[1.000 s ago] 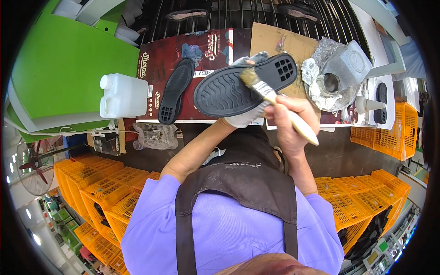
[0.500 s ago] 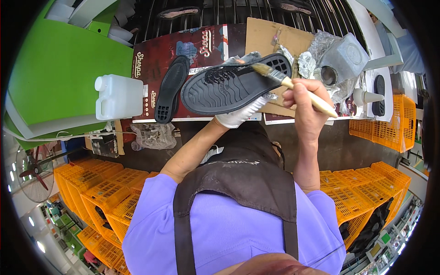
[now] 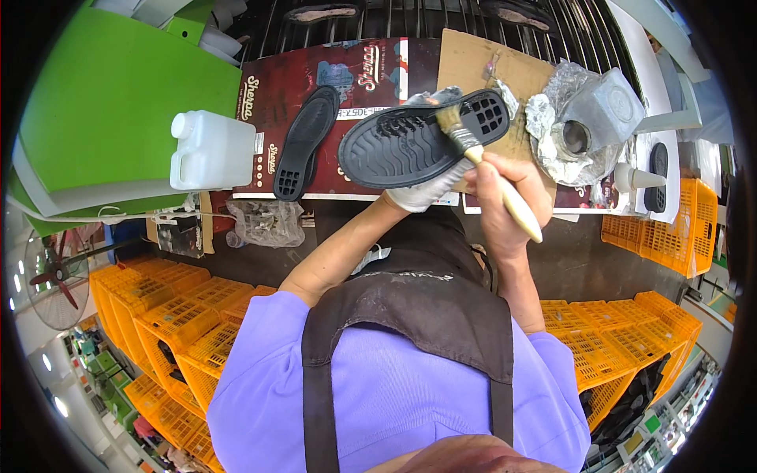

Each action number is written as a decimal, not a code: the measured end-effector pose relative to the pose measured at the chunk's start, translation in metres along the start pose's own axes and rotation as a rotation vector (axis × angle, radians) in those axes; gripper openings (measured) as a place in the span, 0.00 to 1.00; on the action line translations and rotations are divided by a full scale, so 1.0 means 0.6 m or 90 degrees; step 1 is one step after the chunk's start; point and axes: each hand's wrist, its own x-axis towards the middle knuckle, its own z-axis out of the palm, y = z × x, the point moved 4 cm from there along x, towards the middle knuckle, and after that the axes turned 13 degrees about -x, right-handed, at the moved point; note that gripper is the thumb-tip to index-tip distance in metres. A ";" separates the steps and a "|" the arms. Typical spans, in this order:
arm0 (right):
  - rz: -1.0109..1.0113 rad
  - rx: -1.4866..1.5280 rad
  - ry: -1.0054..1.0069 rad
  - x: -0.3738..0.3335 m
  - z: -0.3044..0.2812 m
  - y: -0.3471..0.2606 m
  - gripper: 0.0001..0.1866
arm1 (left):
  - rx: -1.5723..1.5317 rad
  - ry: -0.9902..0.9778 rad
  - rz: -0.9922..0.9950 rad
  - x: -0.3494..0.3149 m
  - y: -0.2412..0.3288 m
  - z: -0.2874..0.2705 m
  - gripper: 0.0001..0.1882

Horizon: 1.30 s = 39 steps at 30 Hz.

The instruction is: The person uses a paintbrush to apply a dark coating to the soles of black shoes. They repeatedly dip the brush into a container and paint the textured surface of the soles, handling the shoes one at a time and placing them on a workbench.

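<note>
My left hand point(image 3: 424, 191), in a white glove, supports a black shoe sole point(image 3: 394, 158) from below, most of its fingers hidden underneath. The sole's inner face is up, with wavy ridges and a grid of square hollows at its right end. A dark, wet-looking patch shows along its far side. My bare right hand point(image 3: 512, 197) grips the pale handle of a paintbrush point(image 3: 512, 206), whose bristles touch the sole near its middle. Another black sole point(image 3: 307, 142) lies to the left on the dark red cardboard point(image 3: 276, 91).
A white jug point(image 3: 213, 151) stands left on the cardboard, beside a green surface point(image 3: 118, 110). At right are a clear plastic container point(image 3: 603, 110), crumpled wrap and a nozzled white bottle point(image 3: 637, 178). Metal rollers point(image 3: 418, 20) run behind. Orange crates point(image 3: 654, 229) stand at both sides.
The brush has come nearer to me and its handle now points more steeply toward my body. The held sole sits slightly further right in the picture, still on my left hand.
</note>
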 end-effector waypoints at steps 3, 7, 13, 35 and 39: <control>0.026 0.061 -0.020 -0.006 0.018 -0.014 0.05 | -0.120 0.026 0.025 -0.005 -0.007 -0.004 0.41; 0.033 0.102 -0.059 -0.005 0.036 -0.027 0.05 | -0.413 0.035 -0.182 -0.025 -0.082 -0.021 0.39; 0.036 0.193 -0.134 -0.003 0.052 -0.045 0.04 | -0.589 0.039 -0.364 -0.048 -0.114 -0.015 0.26; 0.135 0.199 -0.218 0.043 0.039 0.021 0.05 | 0.007 -0.471 -0.309 -0.041 0.042 -0.038 0.17; 0.162 0.211 -0.222 0.050 0.041 0.042 0.05 | -0.150 -0.314 -0.401 -0.062 0.022 -0.062 0.22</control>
